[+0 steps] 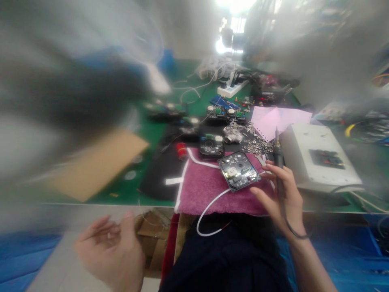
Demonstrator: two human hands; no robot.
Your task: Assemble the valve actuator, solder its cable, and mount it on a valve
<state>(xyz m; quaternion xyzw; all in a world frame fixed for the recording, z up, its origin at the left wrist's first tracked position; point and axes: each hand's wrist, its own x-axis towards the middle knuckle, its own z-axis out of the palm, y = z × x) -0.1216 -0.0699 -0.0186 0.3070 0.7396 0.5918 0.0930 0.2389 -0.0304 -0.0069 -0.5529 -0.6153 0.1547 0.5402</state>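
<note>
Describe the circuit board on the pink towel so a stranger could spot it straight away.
Find the green table, then the pink towel at its near edge. The circuit board lies on the towel's right part, beside the right hand holding a soldering iron. Unlike the boards farther back, it sits tilted with a white wire trailing off it.

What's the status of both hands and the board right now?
Right hand grips soldering iron, fingers beside board. Left hand empty, open, off the bench. Board on pink towel; washers behind.
</note>
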